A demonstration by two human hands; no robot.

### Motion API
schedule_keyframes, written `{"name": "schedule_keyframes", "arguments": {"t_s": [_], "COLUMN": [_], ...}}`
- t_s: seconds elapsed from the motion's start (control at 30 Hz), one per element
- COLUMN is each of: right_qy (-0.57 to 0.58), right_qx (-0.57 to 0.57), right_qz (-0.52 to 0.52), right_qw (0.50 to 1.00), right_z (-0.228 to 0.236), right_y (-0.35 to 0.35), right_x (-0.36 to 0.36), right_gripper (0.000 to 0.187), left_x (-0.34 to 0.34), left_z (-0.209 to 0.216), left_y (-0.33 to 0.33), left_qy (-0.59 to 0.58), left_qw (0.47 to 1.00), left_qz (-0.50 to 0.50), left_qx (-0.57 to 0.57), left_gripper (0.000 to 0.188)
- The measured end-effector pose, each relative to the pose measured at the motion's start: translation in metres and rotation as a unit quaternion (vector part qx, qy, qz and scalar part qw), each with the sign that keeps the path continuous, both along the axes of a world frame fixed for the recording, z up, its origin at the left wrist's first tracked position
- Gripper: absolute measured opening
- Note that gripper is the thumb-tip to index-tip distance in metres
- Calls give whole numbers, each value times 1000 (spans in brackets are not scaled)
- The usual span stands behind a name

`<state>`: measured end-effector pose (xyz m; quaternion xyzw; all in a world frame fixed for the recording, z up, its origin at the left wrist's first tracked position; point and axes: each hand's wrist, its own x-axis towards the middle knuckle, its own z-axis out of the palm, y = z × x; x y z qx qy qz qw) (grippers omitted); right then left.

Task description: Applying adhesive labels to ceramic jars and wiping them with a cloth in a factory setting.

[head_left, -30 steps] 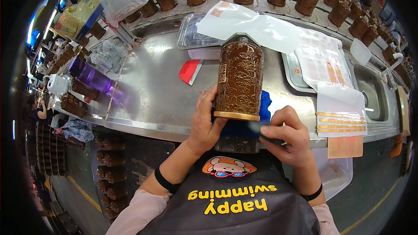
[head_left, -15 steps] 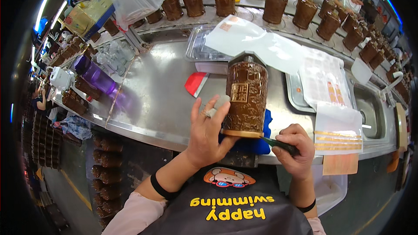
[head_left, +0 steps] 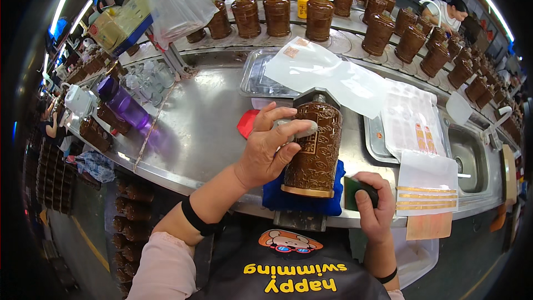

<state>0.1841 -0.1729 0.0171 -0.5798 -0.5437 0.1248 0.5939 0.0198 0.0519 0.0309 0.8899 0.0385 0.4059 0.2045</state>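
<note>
A brown embossed bottle (head_left: pixel 319 158) with a gold band round its base lies before me, its neck pointing away in a dark angled rest (head_left: pixel 328 95). Under its near end is a blue cloth (head_left: pixel 272 195). My left hand (head_left: pixel 267 147) is at the bottle's left side, fingers spread, with pale covers on some fingertips; one covered fingertip reaches over the square gold label (head_left: pixel 308 143). Whether it presses there I cannot tell. To the right of the base, my right hand (head_left: pixel 375 205) grips a flat green scraper (head_left: pixel 351 193) with a dark handle, apart from the bottle.
White backing sheets (head_left: pixel 327 75) and a strip sheet (head_left: pixel 426 180) flank the bottle beyond and to the right. A red packet (head_left: pixel 246 124) lies left; a purple drinking bottle (head_left: pixel 123 105) stands farther left. Brown bottles (head_left: pixel 276 15) line the curved conveyor. A sink (head_left: pixel 472 158) is at right.
My left hand has moved up from the bottle's base to its label side. My right hand has drawn the scraper away from the gold band; its green blade now shows flat.
</note>
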Motion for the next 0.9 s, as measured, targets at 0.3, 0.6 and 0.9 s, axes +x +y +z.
{"name": "schedule_keyframes", "arguments": {"t_s": [0.3,0.6,0.9], "right_qy": [-249,-264,-254], "right_qx": [-69,24,113], "right_qz": [-25,-4,185], "right_qw": [966,964,943], "right_z": [-3,-3,17], "right_y": [20,12,42], "right_x": [-23,-13,-41], "right_gripper": [76,55,54], "left_x": [59,15,-114], "left_z": [-18,3,26], "left_y": [24,11,-26], "left_qy": [-28,-26,-131], "left_qw": [705,714,761], "left_qz": [-130,-90,-3], "left_qx": [-697,-693,-635], "left_gripper": [54,38,29]}}
